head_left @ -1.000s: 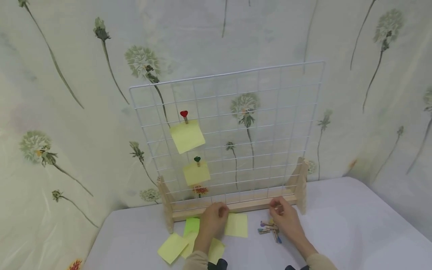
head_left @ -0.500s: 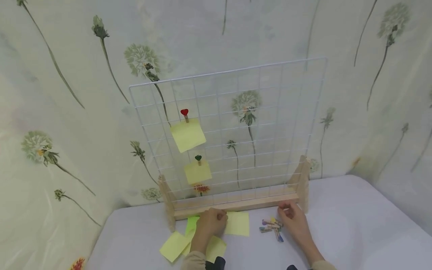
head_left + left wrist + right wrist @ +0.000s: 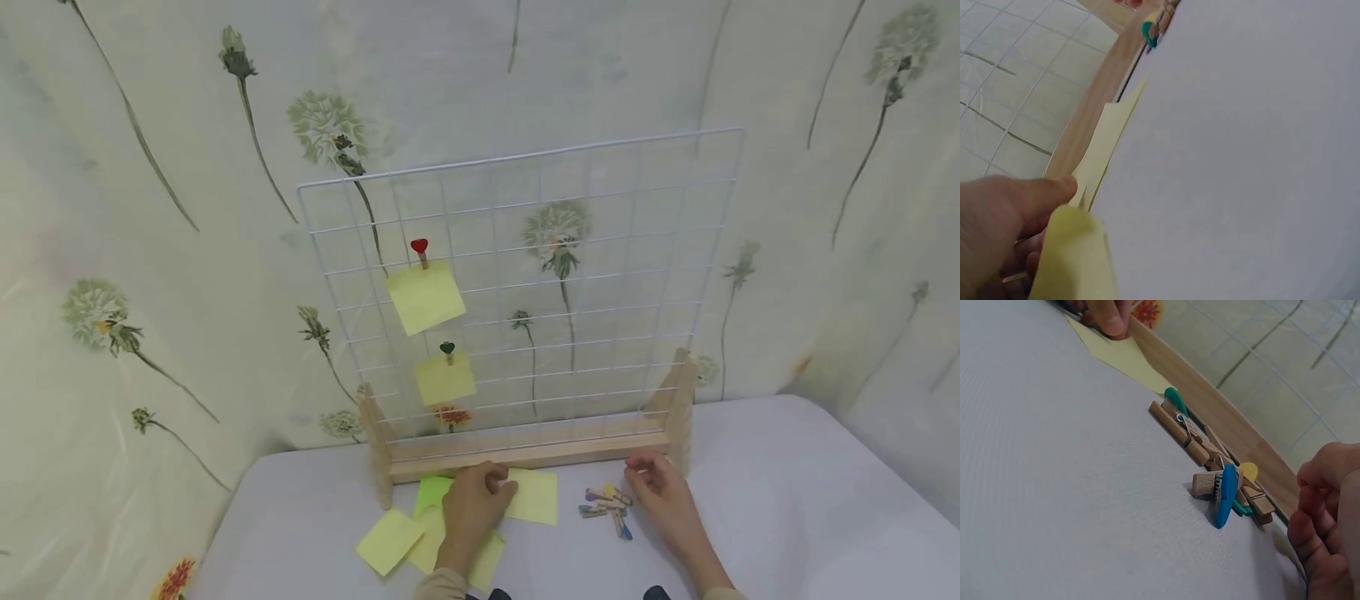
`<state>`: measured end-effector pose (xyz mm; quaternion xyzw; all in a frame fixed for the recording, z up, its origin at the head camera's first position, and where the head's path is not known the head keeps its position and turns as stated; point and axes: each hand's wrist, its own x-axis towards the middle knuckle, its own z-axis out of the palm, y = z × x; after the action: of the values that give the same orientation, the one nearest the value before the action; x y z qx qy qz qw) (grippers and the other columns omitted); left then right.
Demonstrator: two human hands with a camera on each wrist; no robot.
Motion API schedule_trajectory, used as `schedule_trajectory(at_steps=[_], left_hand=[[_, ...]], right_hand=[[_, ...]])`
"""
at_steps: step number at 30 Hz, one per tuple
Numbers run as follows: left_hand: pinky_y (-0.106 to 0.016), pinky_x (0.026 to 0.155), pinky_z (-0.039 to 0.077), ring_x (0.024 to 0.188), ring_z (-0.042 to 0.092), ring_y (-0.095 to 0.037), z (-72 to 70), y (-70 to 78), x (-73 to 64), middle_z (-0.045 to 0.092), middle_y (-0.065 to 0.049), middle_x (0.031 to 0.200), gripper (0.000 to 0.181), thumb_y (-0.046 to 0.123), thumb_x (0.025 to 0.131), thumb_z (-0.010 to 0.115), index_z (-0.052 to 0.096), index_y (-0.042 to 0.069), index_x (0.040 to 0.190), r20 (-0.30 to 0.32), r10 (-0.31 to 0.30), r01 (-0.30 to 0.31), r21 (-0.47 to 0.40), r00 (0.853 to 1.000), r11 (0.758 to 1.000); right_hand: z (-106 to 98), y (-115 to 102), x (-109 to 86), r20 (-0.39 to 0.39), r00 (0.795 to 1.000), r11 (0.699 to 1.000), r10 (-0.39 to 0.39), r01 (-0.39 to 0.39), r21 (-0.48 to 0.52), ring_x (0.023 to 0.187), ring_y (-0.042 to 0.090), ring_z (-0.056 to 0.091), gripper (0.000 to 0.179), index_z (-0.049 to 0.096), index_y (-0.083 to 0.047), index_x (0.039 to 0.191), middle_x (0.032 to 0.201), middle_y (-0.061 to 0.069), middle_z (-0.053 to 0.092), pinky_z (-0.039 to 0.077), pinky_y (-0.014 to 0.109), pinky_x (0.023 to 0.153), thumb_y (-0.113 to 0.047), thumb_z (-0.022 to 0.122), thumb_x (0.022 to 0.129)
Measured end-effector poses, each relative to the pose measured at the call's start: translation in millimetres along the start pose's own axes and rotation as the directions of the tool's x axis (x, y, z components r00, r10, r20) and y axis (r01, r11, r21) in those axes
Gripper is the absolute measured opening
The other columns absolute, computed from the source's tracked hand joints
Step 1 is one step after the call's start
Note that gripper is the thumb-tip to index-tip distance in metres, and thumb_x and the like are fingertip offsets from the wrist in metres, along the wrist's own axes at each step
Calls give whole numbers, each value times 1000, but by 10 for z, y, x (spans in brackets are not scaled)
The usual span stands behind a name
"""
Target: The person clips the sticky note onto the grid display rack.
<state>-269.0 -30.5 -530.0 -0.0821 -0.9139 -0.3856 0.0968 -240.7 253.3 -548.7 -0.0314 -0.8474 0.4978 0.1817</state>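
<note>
My left hand (image 3: 472,504) bends over the loose sticky notes, its thumb (image 3: 1054,190) and fingers pinching the near edge of a pale yellow sticky note (image 3: 536,497) in front of the stand. More yellow sticky notes (image 3: 390,542) and a bright green one (image 3: 431,493) lie around and beneath that hand. Just right of a small heap of wooden clothespins (image 3: 609,505), my right hand (image 3: 666,500) hovers with loosely curled fingers, and nothing shows in it. In the right wrist view, the clothespins carry coloured tops, one of them blue (image 3: 1225,497).
Behind the hands stands a white wire grid (image 3: 517,204) in a wooden base (image 3: 540,454). Two yellow notes hang on it, under a red heart clothespin (image 3: 420,247) and a green heart one (image 3: 447,348). A flower-printed sheet (image 3: 187,333) backs the white table (image 3: 772,483).
My right hand has drawn right, away from over the clothespins, uncovering the heap. My left hand has stayed at the note's edge, its thumb shifting a little. The head view has swung slightly.
</note>
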Motion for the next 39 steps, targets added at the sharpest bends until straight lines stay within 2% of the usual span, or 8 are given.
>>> schedule_trajectory(at_steps=[6,19,26,32,39], left_hand=[[-17,48,36,55,46,4,52,-23,-13,59,15,64,22,41,77,74,72,21,86,-54,-8,9,16,998,1000],[-19,51,34,57,44,2,82,1,-39,56,15,63,23,38,71,79,70,23,86,-73,-44,48,54,996,997],[-18,49,34,56,44,2,57,2,-9,57,14,64,22,37,74,77,68,20,85,-57,12,-9,49,998,999],[-17,48,32,55,43,4,95,-32,16,60,14,64,12,33,77,75,67,25,82,-42,60,-58,63,997,996],[-15,47,30,52,39,4,155,-58,12,57,17,62,7,31,81,71,65,27,80,-79,134,-126,99,988,987]], right_hand=[[27,8,-35,1,1000,997,-31,31,76,74,-2,54,19,54,-3,109,101,7,57,48,18,62,-7,59,91],[13,-35,-54,29,999,995,-21,18,102,77,-2,55,25,51,-1,113,101,10,57,49,17,64,-10,59,92],[7,-67,-26,29,999,996,-12,10,89,78,-2,55,26,51,-2,115,102,10,58,49,16,65,-13,59,93],[-48,-294,-76,36,999,998,-8,6,70,74,1,55,23,52,3,113,99,13,58,48,17,62,-4,58,91],[-108,-469,-137,51,999,1000,-3,3,6,75,2,55,17,55,1,108,100,14,61,48,17,63,-2,57,91]])
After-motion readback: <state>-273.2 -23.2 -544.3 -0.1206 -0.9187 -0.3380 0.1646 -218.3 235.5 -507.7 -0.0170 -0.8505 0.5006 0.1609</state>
